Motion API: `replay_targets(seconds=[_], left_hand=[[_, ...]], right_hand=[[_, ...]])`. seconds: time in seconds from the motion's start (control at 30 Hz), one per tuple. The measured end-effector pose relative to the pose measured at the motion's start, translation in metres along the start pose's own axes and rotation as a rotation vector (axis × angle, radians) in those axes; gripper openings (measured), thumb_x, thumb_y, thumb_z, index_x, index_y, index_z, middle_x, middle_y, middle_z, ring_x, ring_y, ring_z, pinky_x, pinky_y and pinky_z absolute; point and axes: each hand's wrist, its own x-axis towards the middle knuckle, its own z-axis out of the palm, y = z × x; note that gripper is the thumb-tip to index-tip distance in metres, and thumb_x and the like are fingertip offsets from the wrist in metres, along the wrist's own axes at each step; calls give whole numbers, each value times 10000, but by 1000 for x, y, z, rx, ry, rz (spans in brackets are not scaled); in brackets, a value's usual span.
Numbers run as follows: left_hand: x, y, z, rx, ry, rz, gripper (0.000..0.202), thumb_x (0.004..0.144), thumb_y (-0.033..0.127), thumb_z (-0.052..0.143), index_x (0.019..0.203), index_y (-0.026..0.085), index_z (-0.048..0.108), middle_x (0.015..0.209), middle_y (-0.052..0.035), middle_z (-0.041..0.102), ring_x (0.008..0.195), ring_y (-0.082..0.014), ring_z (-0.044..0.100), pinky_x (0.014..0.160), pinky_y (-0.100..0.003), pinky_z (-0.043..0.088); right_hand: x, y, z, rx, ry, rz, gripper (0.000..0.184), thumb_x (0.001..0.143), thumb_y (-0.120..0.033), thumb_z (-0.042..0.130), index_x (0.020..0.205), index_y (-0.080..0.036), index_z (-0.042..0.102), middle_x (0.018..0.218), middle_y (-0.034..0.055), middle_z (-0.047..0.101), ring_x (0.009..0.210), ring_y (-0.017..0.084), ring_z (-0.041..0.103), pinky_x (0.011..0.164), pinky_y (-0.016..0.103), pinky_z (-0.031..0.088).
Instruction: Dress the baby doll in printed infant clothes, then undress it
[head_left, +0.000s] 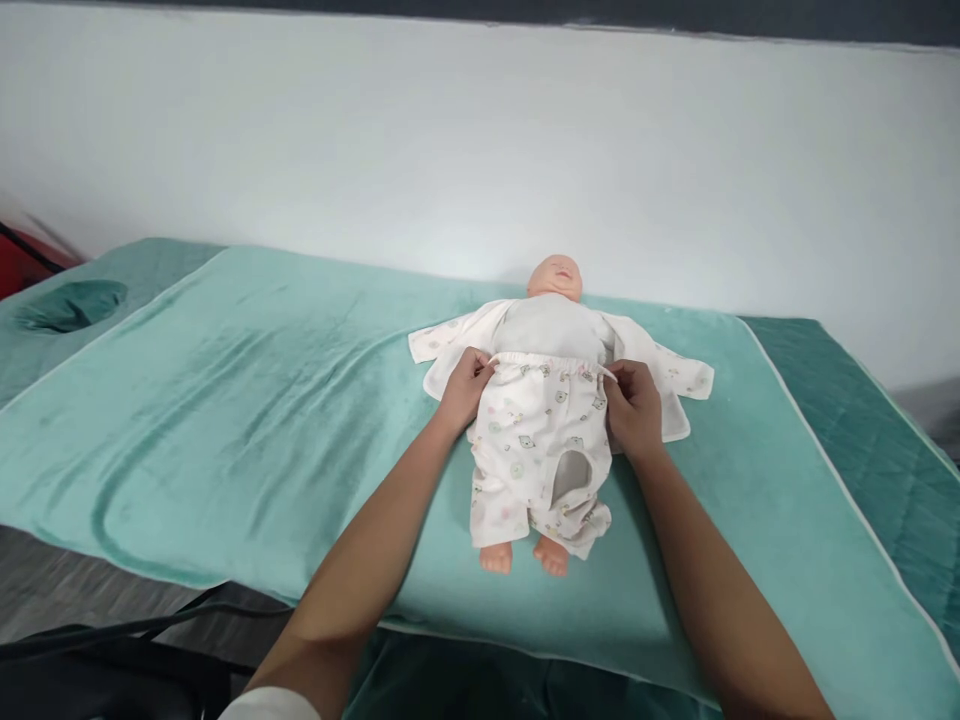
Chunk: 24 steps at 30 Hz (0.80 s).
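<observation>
A baby doll point(555, 325) lies on its back on the green cover, its head toward the wall and its bare feet toward me. White printed baby pants point(525, 425) cover its legs up to the belly, with an open slit at the crotch. My left hand point(466, 385) pinches the waistband on the left side, and my right hand point(634, 405) pinches it on the right. Beneath the doll a printed baby jacket point(679, 370) is spread open, its sleeves out to both sides. The doll's arms are not visible.
The green velvety cover point(225, 400) is wrinkled at left and lies over a bed with a face hole point(71, 305) at its far left end. A white wall point(375, 150) stands behind. Black straps and a dark object point(112, 670) are at the lower left.
</observation>
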Motion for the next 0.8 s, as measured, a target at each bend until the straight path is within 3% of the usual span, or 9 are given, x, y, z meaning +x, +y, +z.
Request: replay_targets(seconds=[0.1,0.17,0.23,0.4,0.5,0.67,0.8], left_hand=[[-2,7,2,40,17,174,137,916,356,599,915,220,579,989,-30,607,946,-168,573,827,-277,442],[-5,14,4,77,-14,303,167,894,338,641,1025,238,613,1192,-64,578,1152,-198,550,932,-299,443],[-6,20,6,135,-51,361,230,847,313,706,1048,242,617,1239,-77,555,1213,-217,523,972,-317,433],[-3,30,6,232,-113,373,143,856,276,679,825,208,557,1122,-71,567,1072,-203,552,906,-303,438],[6,30,0,237,-158,370,159,898,294,623,804,210,527,1040,-53,616,972,-187,559,859,-296,422],[32,19,-3,162,48,266,173,915,309,599,800,216,510,788,11,562,757,-156,493,744,-283,370],[41,11,3,74,69,200,186,900,316,622,794,217,506,731,24,504,728,-152,465,718,-272,354]], right_hand=[[-4,-3,1,-75,-16,-82,237,914,-452,620,992,-229,635,860,33,673,763,183,591,696,311,479],[-5,-5,0,-133,1,-112,250,919,-474,620,978,-234,656,857,38,681,766,191,595,712,324,485],[-5,-6,0,-186,8,-144,260,924,-495,614,963,-244,670,854,42,685,768,200,597,725,337,488],[-5,-6,3,-182,-25,-156,299,927,-535,595,957,-248,671,871,44,691,781,211,606,742,348,487],[-3,-4,3,-129,-51,-112,304,918,-539,605,960,-241,653,851,28,669,778,201,587,734,333,472],[5,6,-1,35,-165,81,319,878,-551,658,886,-240,591,702,-30,508,630,141,436,582,277,373],[8,12,-2,137,-238,198,377,845,-588,683,830,-235,552,626,-50,419,560,117,354,496,258,286]])
